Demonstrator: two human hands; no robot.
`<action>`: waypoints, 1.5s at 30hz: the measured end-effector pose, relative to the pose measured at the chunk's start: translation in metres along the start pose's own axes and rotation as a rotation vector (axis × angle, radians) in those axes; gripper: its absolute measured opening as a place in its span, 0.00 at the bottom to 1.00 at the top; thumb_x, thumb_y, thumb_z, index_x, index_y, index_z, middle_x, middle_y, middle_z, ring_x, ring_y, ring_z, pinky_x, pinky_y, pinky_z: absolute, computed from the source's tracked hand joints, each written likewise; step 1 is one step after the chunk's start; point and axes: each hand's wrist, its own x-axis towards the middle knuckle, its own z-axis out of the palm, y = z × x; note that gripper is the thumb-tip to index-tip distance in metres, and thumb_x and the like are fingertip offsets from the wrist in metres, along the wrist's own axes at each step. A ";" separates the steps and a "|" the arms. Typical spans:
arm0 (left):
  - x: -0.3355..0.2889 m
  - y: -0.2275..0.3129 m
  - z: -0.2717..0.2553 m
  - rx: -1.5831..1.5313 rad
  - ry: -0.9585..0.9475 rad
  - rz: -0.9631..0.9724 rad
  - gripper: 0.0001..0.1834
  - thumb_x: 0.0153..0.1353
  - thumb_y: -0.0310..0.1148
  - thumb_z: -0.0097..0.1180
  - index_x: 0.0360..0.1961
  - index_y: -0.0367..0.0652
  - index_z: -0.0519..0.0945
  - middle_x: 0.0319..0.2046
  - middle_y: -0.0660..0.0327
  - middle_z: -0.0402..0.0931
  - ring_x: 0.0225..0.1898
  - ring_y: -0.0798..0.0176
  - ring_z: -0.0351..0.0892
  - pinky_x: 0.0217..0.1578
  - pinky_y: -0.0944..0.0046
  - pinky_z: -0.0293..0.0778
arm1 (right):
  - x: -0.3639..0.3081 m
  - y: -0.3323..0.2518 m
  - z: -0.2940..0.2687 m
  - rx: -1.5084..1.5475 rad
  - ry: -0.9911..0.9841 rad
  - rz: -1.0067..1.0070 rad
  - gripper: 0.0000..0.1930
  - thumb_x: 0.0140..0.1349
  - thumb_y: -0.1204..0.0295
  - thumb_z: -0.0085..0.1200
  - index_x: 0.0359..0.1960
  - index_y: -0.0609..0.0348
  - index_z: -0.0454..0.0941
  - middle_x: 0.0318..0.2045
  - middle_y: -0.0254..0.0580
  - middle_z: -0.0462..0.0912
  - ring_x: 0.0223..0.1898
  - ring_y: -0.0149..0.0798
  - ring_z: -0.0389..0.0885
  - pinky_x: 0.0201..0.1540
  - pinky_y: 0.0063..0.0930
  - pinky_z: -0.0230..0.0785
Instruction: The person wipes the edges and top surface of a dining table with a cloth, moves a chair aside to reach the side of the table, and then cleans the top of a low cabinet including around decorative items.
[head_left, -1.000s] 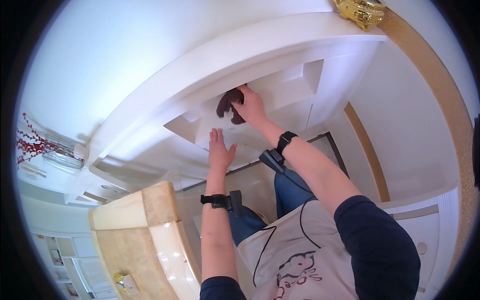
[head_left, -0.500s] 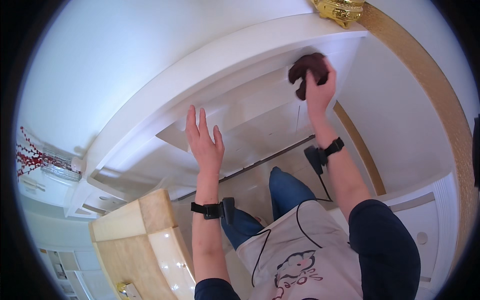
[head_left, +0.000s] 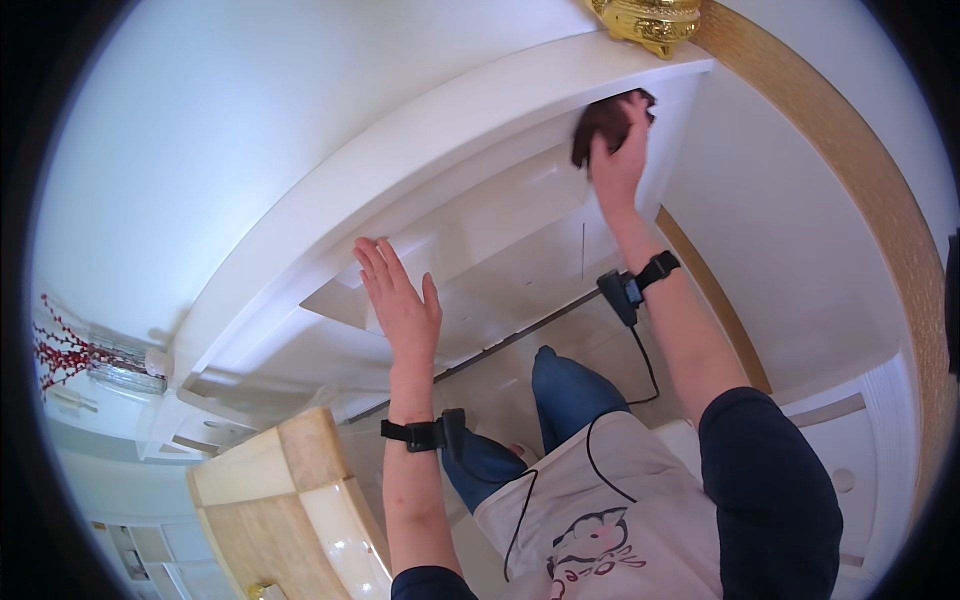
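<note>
A crumpled dark brown cloth [head_left: 592, 130] is held in my right hand [head_left: 620, 170], its fingers spread over it. The cloth lies against the upper right part of a white cabinet front [head_left: 480, 215], just under the overhanging top. To the left, my left hand [head_left: 403, 305] holds nothing, its fingers stretched out. Those fingertips reach the cabinet front below the curved top edge; I cannot tell whether they touch it.
On the cabinet top stands a gold footed ornament [head_left: 655, 22], above the cloth. A glass vase [head_left: 125, 362] with red-berried branches is at the far left. A glossy beige table [head_left: 270, 510] stands at lower left. Gold-brown trim [head_left: 820, 130] borders the right wall.
My right hand has moved the cloth slightly up and left along the cabinet front. My left hand has shifted a little lower and left, its fingers still stretched out.
</note>
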 end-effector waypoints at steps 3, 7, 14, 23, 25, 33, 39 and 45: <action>0.003 0.004 0.005 -0.030 0.015 0.003 0.46 0.58 0.28 0.59 0.73 0.34 0.48 0.74 0.39 0.39 0.75 0.35 0.39 0.70 0.39 0.49 | 0.025 0.027 -0.014 -0.015 0.101 0.157 0.26 0.54 0.81 0.56 0.57 0.65 0.68 0.59 0.56 0.72 0.64 0.55 0.68 0.67 0.40 0.58; 0.000 0.002 -0.002 -0.052 0.034 0.000 0.43 0.58 0.27 0.58 0.72 0.34 0.51 0.74 0.41 0.44 0.74 0.36 0.44 0.69 0.39 0.50 | 0.019 -0.018 -0.029 0.089 -0.082 0.197 0.25 0.54 0.82 0.57 0.56 0.63 0.70 0.55 0.53 0.76 0.59 0.51 0.74 0.63 0.36 0.64; 0.011 0.003 -0.058 -0.104 0.226 0.053 0.34 0.60 0.27 0.56 0.68 0.33 0.61 0.69 0.45 0.59 0.71 0.43 0.56 0.69 0.41 0.52 | 0.078 -0.084 -0.014 0.050 -0.184 -0.379 0.26 0.51 0.84 0.57 0.56 0.62 0.72 0.55 0.53 0.76 0.60 0.54 0.74 0.63 0.40 0.66; 0.049 -0.034 -0.071 0.154 0.285 -0.117 0.29 0.67 0.35 0.52 0.66 0.36 0.64 0.66 0.48 0.64 0.69 0.46 0.60 0.70 0.41 0.49 | 0.079 -0.125 0.081 -0.218 -0.861 -0.183 0.22 0.56 0.55 0.59 0.47 0.55 0.78 0.44 0.50 0.83 0.49 0.53 0.80 0.51 0.44 0.73; 0.047 -0.038 -0.076 0.216 0.218 -0.145 0.28 0.67 0.35 0.52 0.66 0.37 0.64 0.65 0.50 0.65 0.69 0.48 0.61 0.70 0.42 0.48 | 0.053 -0.152 0.091 -0.055 -0.908 -0.269 0.23 0.55 0.56 0.59 0.49 0.54 0.77 0.46 0.48 0.82 0.50 0.52 0.79 0.53 0.42 0.72; 0.041 -0.054 -0.088 0.128 0.269 -0.057 0.27 0.66 0.36 0.52 0.63 0.35 0.68 0.63 0.50 0.68 0.67 0.48 0.63 0.69 0.42 0.52 | 0.057 -0.149 0.103 -0.296 -0.861 -0.159 0.21 0.57 0.60 0.55 0.51 0.52 0.75 0.47 0.49 0.80 0.52 0.52 0.78 0.53 0.43 0.72; 0.035 -0.101 -0.100 0.240 0.343 -0.159 0.26 0.69 0.38 0.50 0.63 0.34 0.68 0.64 0.47 0.68 0.67 0.46 0.62 0.69 0.44 0.53 | 0.011 -0.210 0.118 0.068 -1.025 -0.316 0.21 0.54 0.58 0.61 0.48 0.51 0.78 0.46 0.43 0.82 0.52 0.48 0.78 0.53 0.40 0.72; 0.031 -0.106 -0.108 0.229 0.329 -0.154 0.26 0.69 0.40 0.51 0.61 0.33 0.70 0.62 0.47 0.70 0.66 0.45 0.64 0.69 0.45 0.54 | 0.010 -0.203 0.085 0.179 -1.032 -0.526 0.29 0.49 0.66 0.67 0.56 0.46 0.74 0.53 0.39 0.79 0.55 0.46 0.77 0.57 0.37 0.71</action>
